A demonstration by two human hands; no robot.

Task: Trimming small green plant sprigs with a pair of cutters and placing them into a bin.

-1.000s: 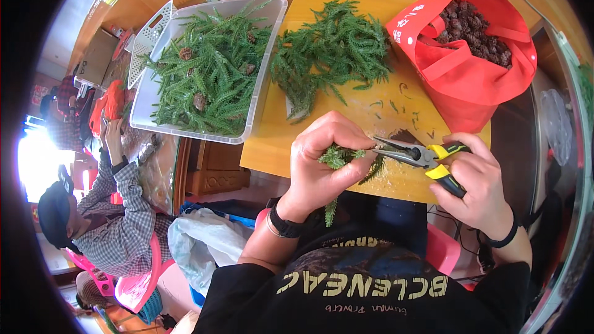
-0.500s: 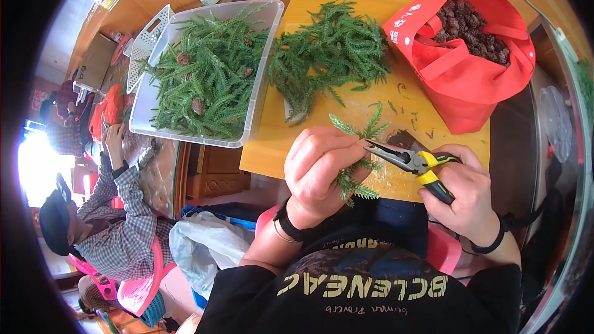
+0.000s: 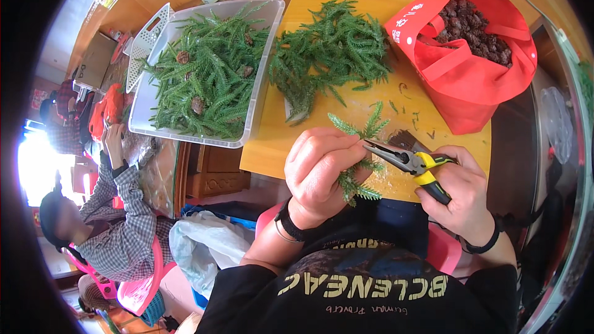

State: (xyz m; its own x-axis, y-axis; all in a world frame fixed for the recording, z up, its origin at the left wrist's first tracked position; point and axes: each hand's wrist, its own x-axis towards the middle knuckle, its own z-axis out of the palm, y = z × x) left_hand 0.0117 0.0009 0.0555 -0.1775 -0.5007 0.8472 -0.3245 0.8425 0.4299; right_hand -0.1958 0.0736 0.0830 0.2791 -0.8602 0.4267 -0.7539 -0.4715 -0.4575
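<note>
Between its thumb and fingers, my left hand pinches a small green fir sprig above the table's near edge. Its tips stick out above and below the fingers. My right hand is wrapped round the yellow-and-black handles of long-nose pliers. The plier jaws point left and meet the middle of the sprig beside my left fingertips; whatever they grip there is too small to make out. Beyond my hands, a pile of green sprigs lies on the yellow table.
At the left stands a clear plastic bin full of sprigs and a few pinecones. A red bag of pinecones is at the right. A dark brush and green scraps lie behind the pliers. Another person works at the far left.
My hands, the sprig and the pliers stay almost in place. The right hand and the pliers have shifted very slightly to the left.
</note>
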